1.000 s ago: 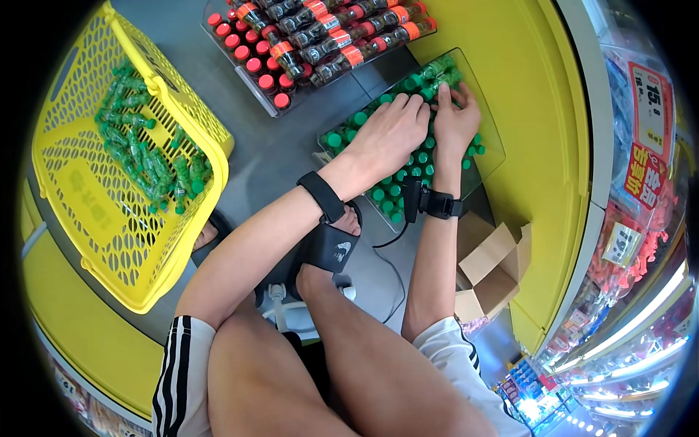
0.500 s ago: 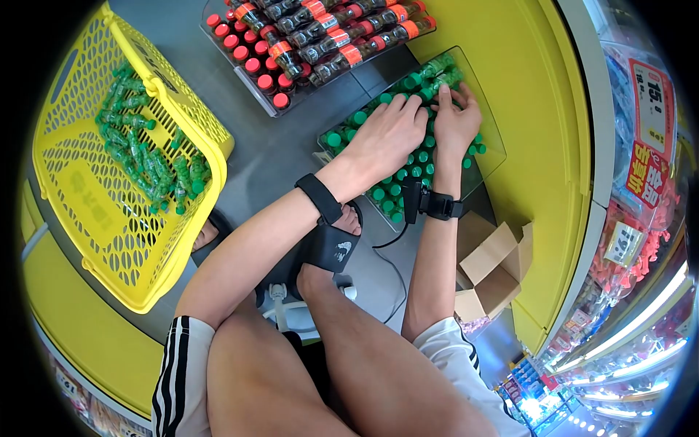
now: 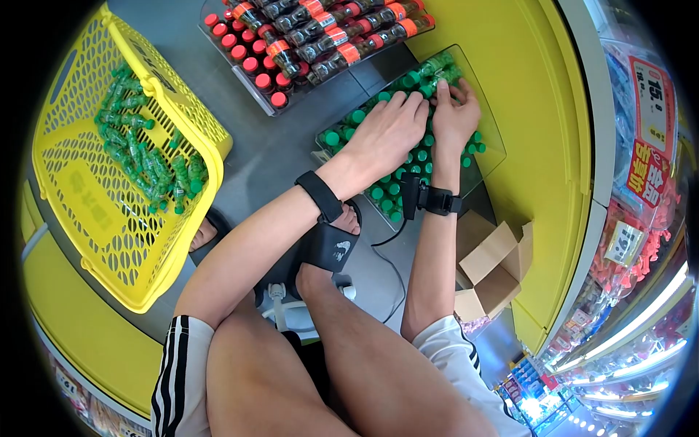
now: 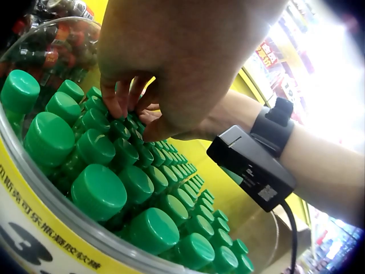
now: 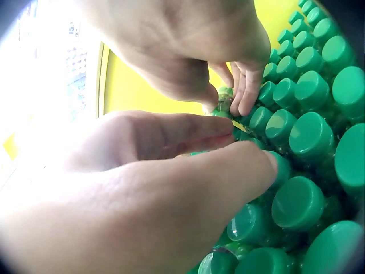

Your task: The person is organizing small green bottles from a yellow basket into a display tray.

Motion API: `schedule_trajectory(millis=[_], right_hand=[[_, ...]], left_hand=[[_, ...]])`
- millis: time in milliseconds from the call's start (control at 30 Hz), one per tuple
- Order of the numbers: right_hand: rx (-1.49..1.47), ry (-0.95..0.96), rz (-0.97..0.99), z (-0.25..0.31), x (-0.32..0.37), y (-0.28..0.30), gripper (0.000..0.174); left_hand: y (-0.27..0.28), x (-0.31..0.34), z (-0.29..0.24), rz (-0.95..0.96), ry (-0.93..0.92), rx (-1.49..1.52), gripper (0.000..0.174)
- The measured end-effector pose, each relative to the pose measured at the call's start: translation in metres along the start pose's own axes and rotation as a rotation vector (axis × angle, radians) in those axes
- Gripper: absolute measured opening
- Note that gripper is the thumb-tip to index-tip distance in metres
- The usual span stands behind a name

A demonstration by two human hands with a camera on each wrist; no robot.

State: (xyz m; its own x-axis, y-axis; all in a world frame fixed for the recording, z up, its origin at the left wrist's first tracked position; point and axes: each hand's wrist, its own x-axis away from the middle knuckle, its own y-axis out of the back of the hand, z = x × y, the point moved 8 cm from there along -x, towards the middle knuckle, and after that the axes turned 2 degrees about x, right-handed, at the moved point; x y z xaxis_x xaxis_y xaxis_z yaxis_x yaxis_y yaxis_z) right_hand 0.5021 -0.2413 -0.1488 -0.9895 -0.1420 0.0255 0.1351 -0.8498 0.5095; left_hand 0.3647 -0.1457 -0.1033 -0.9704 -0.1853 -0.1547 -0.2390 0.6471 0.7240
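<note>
Small green bottles with green caps (image 5: 311, 134) stand packed upright in a clear bin (image 4: 57, 217), with some lying on their sides at the bin's far end in the head view. Over them is my left hand (image 3: 389, 135), palm down. In the right wrist view its thumb and fingers pinch a small green bottle (image 5: 224, 103) by the cap end. My right hand (image 3: 455, 120) is beside it, its extended thumb (image 5: 245, 171) and index finger (image 5: 177, 128) reaching in among the caps, with a gap between them. Its other fingertips are largely hidden.
A yellow basket (image 3: 65, 167) on the left holds several loose green bottles (image 3: 153, 171). Behind, a clear tray holds red-capped dark bottles (image 3: 335, 54), stacked. An opened cardboard box (image 3: 491, 262) stands near the right forearm, against the yellow shelf base (image 3: 546, 146).
Both hands stay over the same spot in the bin, with only very slight finger movement. The basket and the tray of dark bottles look the same.
</note>
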Motion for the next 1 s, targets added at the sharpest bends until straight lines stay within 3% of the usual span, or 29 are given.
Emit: schedule_trajectory(millis=[1000], right_hand=[[-0.069, -0.019, 0.040, -0.001, 0.012, 0.010, 0.055]], left_hand=[[-0.001, 0.006, -0.002, 0.019, 0.003, -0.029, 0.066]])
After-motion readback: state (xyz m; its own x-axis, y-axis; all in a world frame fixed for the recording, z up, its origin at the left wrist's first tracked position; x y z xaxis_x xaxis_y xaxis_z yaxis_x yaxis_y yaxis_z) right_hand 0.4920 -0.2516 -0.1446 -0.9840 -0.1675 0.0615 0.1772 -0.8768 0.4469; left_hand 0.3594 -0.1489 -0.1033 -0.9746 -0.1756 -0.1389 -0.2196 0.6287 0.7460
